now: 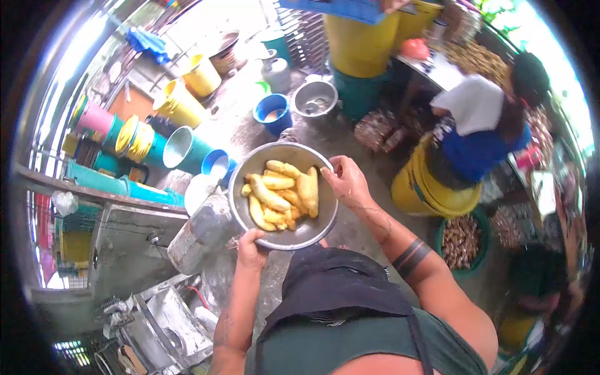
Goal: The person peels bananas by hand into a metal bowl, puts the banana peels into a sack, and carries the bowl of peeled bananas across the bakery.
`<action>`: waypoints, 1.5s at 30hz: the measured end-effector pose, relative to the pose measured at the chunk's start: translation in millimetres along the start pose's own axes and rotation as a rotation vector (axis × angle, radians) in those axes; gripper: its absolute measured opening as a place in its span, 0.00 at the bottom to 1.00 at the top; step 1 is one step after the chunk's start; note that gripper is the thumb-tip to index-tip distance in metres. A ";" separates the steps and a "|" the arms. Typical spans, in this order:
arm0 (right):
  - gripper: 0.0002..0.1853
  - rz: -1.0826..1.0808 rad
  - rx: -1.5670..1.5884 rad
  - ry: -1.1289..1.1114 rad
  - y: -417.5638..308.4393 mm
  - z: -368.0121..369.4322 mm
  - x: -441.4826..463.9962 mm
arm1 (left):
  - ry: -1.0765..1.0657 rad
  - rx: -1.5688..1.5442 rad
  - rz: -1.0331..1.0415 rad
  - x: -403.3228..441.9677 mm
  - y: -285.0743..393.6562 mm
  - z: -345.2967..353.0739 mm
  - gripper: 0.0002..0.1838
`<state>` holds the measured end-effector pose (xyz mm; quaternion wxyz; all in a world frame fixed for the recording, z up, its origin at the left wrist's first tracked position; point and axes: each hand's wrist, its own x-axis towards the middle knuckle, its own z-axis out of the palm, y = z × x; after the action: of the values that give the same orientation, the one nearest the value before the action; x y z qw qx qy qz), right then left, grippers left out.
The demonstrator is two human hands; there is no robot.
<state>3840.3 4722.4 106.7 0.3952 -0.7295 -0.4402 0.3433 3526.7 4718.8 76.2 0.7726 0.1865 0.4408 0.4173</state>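
Note:
A round metal basin (pixel 240 209) is held in front of my body, with several peeled yellow bananas (pixel 272 195) lying inside it. At the lower left of the rim, my left hand (pixel 252 251) grips the basin, thumb over the edge and the other fingers hidden below. My right hand (pixel 347 180) is closed on the rim at the right side, its fingertips at the edge. Below the basin is the dark apron (pixel 337 281) that I wear.
A person in a blue shirt (pixel 481 153) is at the right by a yellow barrel (pixel 409 190). Below them stands a green tub (pixel 478 265) of small brown wrapped pieces. Ahead are a blue bucket (pixel 273 128) and a metal pot (pixel 299 100); a grey cylinder (pixel 200 234) stands left.

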 end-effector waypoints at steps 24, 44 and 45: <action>0.40 -0.375 -0.371 -0.376 44.5 149.2 392.5 | 0.129 0.456 0.009 441.2 79.8 133.4 0.48; 0.26 -0.381 -0.827 -0.552 246.9 192.7 663.2 | 0.398 0.952 -0.299 741.9 -5.3 189.3 0.54; 0.26 -0.384 -0.891 -0.569 248.1 192.4 667.3 | 0.404 0.920 -0.324 745.3 -6.3 190.0 0.54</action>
<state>4020.4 5310.4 -300.3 -0.0301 -0.6113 -0.7569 0.2292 3885.0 5333.3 -216.5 0.5651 0.3518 0.7416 0.0833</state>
